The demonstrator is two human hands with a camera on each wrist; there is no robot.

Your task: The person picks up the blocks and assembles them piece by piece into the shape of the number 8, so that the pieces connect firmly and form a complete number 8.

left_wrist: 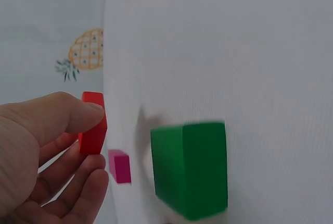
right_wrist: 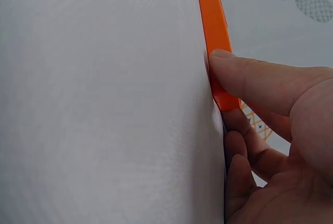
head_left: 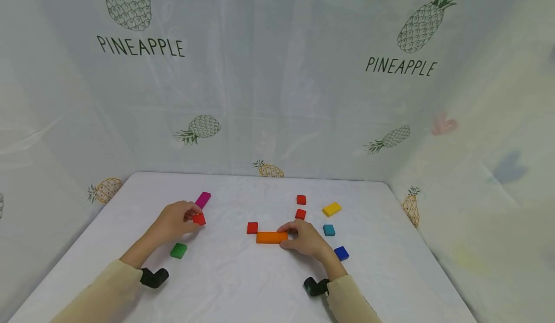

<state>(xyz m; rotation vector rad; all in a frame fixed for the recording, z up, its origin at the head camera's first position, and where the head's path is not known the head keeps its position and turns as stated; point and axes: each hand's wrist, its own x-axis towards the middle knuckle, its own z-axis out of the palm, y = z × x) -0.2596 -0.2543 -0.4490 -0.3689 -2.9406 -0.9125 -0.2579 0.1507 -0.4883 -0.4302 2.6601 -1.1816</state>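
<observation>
At the left of the table, my left hand [head_left: 175,221] pinches a small red block [head_left: 199,220] between thumb and fingers. The left wrist view shows this red block [left_wrist: 92,139] held upright, the thumb across its near side. Beyond that hand lies a magenta block [head_left: 203,199]; nearer to me is a green block [head_left: 178,250]. My right hand [head_left: 307,240] grips the right end of a long orange block [head_left: 268,237], which lies on the table. Another red block [head_left: 252,228] sits by the orange block's far left corner. A further red block [head_left: 300,214] is just beyond the right hand.
To the right lie a yellow block [head_left: 332,209], a teal block [head_left: 329,230] and a blue block [head_left: 341,253], the blue one close to the right wrist. One more red block [head_left: 301,199] is farther back. A pineapple-print curtain [head_left: 269,82] hangs behind the white table [head_left: 234,284].
</observation>
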